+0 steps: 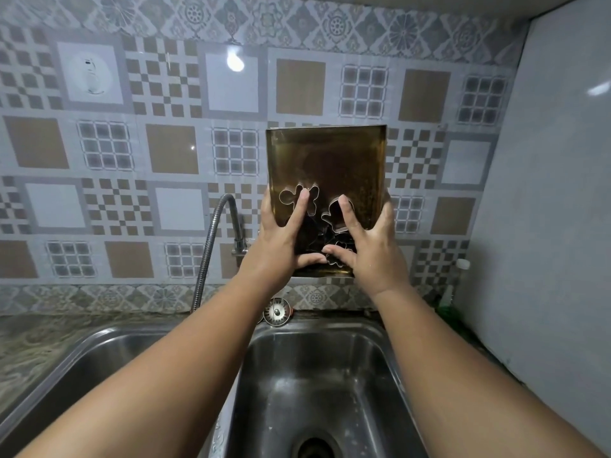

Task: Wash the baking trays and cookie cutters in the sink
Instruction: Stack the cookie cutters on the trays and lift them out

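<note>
Head view: I see the tray (330,153) held upright above the right sink (330,368) basin, before the tiles (172,150), cutters (334,226) bunched in its lower half. The left hand (281,239) and right hand (370,246) grip its lower edges, fingers (302,206) pinning cutters flat. Should a finger slip, I judge cutters could fall toward the open drain (314,447). The hose (211,246) stands just left; free room lies below.

cutters (330,219) partly under fingers (299,209), drain (314,446) cut at btm edge
</note>
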